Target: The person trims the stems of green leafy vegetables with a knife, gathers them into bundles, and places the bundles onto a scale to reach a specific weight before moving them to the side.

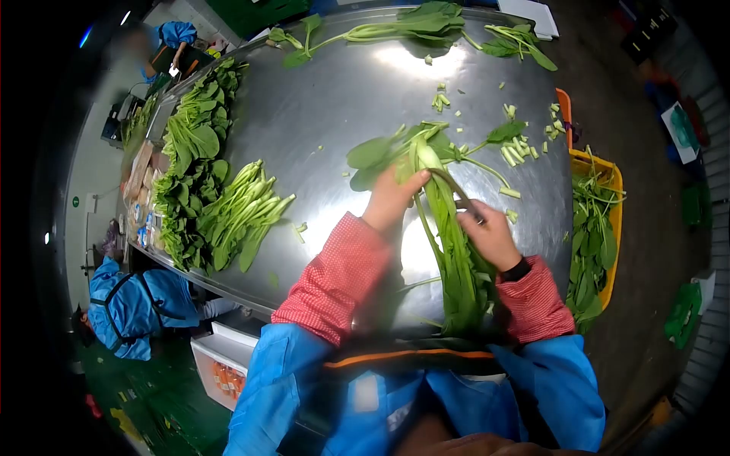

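A bunch of leafy greens with pale stalks lies lengthwise in front of me on the metal table. My left hand is closed around the bunch near its stalk end, thumb on top. In my right hand is a knife with a dark, curved blade, which lies across the stalks close to my left thumb. The fingers of my right hand partly hide its handle. Loose leaves spread beside and beyond the stalk end. Cut stalk pieces are scattered to the right.
Piled greens line the table's left side, with a stalky bunch beside them. More greens lie along the far edge. A yellow crate of greens stands at the right. Two people in blue are at the left.
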The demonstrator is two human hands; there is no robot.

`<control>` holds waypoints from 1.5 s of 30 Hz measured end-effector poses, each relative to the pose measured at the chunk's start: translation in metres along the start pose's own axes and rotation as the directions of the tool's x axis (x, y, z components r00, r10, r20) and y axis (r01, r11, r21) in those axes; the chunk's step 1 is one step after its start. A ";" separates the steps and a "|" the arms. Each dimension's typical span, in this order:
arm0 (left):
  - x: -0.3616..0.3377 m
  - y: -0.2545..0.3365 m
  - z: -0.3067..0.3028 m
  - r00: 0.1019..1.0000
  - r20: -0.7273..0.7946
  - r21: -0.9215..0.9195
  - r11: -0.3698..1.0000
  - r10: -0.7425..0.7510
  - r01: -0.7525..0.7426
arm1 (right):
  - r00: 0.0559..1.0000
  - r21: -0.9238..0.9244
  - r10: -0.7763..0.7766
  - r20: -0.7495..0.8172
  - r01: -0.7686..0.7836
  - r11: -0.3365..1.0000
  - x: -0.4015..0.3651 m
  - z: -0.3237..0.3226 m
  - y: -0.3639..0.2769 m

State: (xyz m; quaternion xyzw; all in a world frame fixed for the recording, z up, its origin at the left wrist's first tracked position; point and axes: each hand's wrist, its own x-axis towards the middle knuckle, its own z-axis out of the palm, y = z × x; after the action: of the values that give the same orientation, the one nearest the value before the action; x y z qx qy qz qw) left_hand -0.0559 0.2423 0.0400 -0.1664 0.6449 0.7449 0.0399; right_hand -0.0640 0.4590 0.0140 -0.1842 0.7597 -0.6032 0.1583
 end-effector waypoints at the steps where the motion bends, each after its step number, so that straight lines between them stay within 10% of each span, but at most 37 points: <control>1: -0.004 0.001 -0.001 1.000 0.022 0.012 1.000 0.001 -0.001 | 0.999 -0.117 0.025 -0.048 -0.031 0.993 0.001 -0.011 -0.018; 3: -0.011 -0.002 -0.001 0.996 0.044 0.095 0.992 0.083 -0.087 | 0.930 -0.540 -0.335 -0.150 0.207 0.816 0.006 -0.029 -0.026; 9: -0.032 0.017 0.017 0.963 0.222 0.149 0.971 0.151 -0.187 | 0.833 -0.823 -0.532 0.149 0.403 0.400 0.022 -0.049 -0.076; 17: -0.041 0.026 0.018 0.983 0.175 0.204 0.974 0.062 -0.098 | 0.902 -0.799 -0.427 -0.063 0.211 0.563 0.028 -0.093 0.014; 22: -0.034 0.016 0.017 0.982 0.186 0.065 0.997 -0.043 0.031 | 0.962 -0.584 -0.220 -0.162 0.087 0.807 0.012 -0.063 0.008; 25: -0.043 0.020 0.023 0.981 0.196 -0.013 1.000 -0.006 0.008 | 0.984 -0.117 -0.106 -0.146 0.089 0.989 0.013 -0.048 0.008; 29: -0.031 -0.005 0.021 0.979 0.189 0.233 0.965 0.079 -0.123 | 0.989 0.258 0.135 -0.060 -0.115 0.959 0.013 -0.031 -0.018; 33: -0.030 -0.015 0.025 0.916 0.113 0.587 0.718 0.386 -0.375 | 0.983 0.206 0.114 -0.145 -0.082 0.975 0.020 -0.022 -0.024; 35: -0.029 -0.016 0.025 0.781 0.150 0.740 0.456 0.606 -0.495 | 0.988 0.153 0.027 -0.152 -0.003 0.988 0.021 -0.018 -0.022; 40: -0.029 -0.008 0.022 0.958 0.035 0.536 0.804 0.286 -0.260 | 0.982 -0.212 -0.128 -0.136 0.097 0.972 0.015 -0.021 -0.038; 45: -0.033 0.010 0.016 0.980 0.191 0.220 0.970 0.060 -0.103 | 0.874 -0.732 -0.484 -0.027 0.312 0.605 0.007 -0.037 -0.045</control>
State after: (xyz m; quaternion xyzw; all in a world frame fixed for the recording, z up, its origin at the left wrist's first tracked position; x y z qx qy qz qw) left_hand -0.0306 0.2616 0.0611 -0.0651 0.7263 0.6788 0.0871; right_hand -0.0831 0.4779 0.0661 -0.3271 0.8831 -0.3009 -0.1502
